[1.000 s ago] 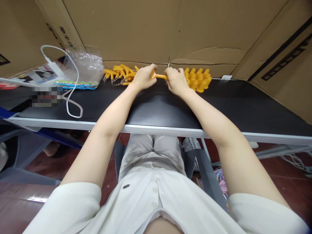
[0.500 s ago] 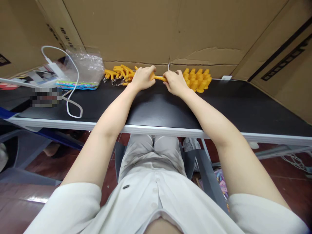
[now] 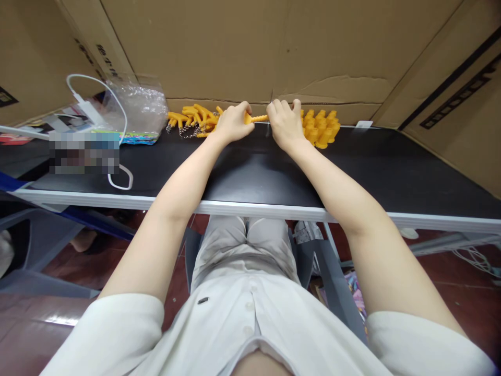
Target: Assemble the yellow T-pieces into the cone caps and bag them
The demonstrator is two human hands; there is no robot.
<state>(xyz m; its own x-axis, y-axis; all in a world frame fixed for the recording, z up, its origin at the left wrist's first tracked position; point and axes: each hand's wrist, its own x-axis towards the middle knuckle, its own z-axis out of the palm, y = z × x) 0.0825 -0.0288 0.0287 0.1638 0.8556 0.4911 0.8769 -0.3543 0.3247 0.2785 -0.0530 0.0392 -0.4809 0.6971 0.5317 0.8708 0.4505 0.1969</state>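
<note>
Between my two hands stretches a thin, ridged yellow piece (image 3: 258, 119), held level just above the black table. My left hand (image 3: 235, 123) is closed around its wider left end. My right hand (image 3: 285, 125) is closed at the other end, its fingers bent and hiding that end. Left of my left hand lies a pile of branching yellow pieces with small metal chains (image 3: 195, 117). Close by my right hand, several yellow knobbed pieces (image 3: 323, 130) stand upright in a cluster.
A cardboard wall (image 3: 242, 47) rises behind the black tabletop (image 3: 258, 177). To the left are a clear plastic bag (image 3: 139, 104), a white cable (image 3: 123, 112) and a blurred-out patch. A small white tag (image 3: 364, 124) lies at the back right.
My right hand has moved slightly up and right, showing more of the ridged yellow piece. My left hand has shifted a little to the right.
</note>
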